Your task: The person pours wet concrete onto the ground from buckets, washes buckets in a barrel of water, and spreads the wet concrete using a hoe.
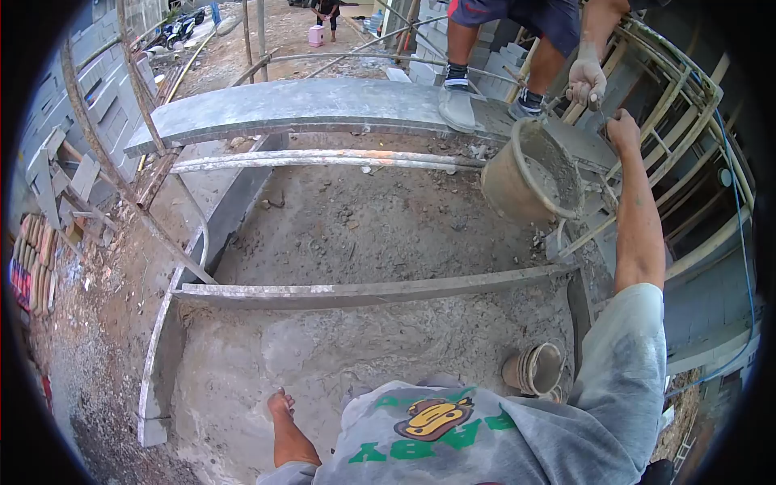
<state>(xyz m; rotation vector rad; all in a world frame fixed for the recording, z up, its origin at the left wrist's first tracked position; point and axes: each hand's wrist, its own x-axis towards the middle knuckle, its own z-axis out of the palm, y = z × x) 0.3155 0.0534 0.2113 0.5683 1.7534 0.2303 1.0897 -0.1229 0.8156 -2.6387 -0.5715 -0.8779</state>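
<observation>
Right of the near bay's left board point(153, 380), my left hand point(280, 402) is empty, fingers loosely curled over wet mortar point(230, 356). Small bucket point(515, 370) sits by the right board point(579, 307). Farther out, right hand point(624, 133) looks closed on the large bucket point(511, 182), tilted at the plank's point(283, 105) right end. I'd support its base left-handed, clear of the co-worker's hand point(588, 83).

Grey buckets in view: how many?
2: large bucket near the right hand, small bucket on the cement beside the shirt. More may be nested in the small one.
</observation>
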